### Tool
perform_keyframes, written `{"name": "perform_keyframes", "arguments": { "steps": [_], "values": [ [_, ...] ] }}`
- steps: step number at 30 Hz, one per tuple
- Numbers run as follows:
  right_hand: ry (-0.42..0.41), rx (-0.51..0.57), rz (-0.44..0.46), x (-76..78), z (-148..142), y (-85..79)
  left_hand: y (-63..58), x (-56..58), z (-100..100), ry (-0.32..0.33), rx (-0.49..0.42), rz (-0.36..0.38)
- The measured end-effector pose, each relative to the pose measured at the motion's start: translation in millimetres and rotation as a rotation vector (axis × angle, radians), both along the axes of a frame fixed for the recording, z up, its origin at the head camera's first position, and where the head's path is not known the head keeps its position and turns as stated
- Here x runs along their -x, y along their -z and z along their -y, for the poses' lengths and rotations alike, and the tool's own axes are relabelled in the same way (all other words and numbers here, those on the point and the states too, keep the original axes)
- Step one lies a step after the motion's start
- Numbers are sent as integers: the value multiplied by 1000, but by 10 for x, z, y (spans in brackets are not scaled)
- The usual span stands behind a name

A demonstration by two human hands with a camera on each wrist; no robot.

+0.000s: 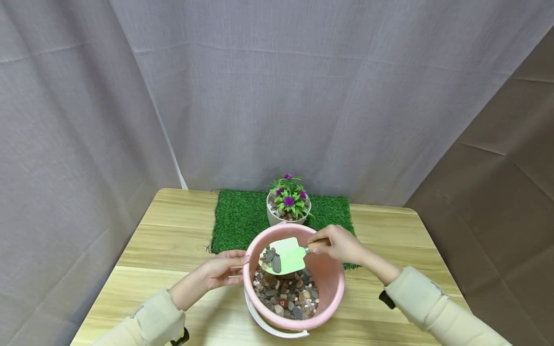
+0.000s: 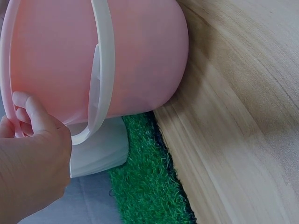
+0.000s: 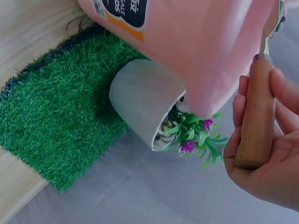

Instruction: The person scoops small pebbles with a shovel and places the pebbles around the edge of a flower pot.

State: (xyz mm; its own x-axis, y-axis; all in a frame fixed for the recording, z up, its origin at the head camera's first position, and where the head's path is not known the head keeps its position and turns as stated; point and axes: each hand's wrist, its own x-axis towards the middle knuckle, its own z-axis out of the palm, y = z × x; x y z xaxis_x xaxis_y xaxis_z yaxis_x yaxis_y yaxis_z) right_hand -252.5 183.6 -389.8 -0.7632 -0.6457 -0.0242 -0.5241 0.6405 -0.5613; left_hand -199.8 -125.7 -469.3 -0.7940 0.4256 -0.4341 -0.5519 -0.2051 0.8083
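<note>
A pink bucket (image 1: 335, 288) with a white handle (image 2: 106, 60) stands on the table, pebbles (image 1: 281, 300) covering its bottom. My left hand (image 1: 222, 270) grips the bucket's left rim; in the left wrist view its fingertips bend at the lip. With my right hand (image 1: 339, 242) I hold a garden trowel by its wooden handle (image 3: 258, 114). The trowel's light green blade (image 1: 292, 254) is over the bucket's opening, and several grey and brown stones (image 1: 271, 259) lie toward its left end. Part of the pebble layer is hidden beneath the blade.
Behind the bucket, a white pot (image 3: 142, 100) with a purple-flowered plant (image 1: 290, 197) stands on a green artificial-grass mat (image 1: 240, 221). The light wooden table (image 1: 173, 230) reaches back to a grey curtain (image 1: 268, 110).
</note>
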Motion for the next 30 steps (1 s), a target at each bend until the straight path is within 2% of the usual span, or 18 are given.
{"name": "perform_keyframes", "arguments": {
  "steps": [12,18,30],
  "values": [
    [8,58,57,118,-176,-129,8,4,-7,0,7,0],
    [9,95,43,238,-317,-190,14,-1,-4,-1,-1,9],
    [158,21,-69,525,-577,-271,17,4,-1,0,-11,3]
  ]
}}
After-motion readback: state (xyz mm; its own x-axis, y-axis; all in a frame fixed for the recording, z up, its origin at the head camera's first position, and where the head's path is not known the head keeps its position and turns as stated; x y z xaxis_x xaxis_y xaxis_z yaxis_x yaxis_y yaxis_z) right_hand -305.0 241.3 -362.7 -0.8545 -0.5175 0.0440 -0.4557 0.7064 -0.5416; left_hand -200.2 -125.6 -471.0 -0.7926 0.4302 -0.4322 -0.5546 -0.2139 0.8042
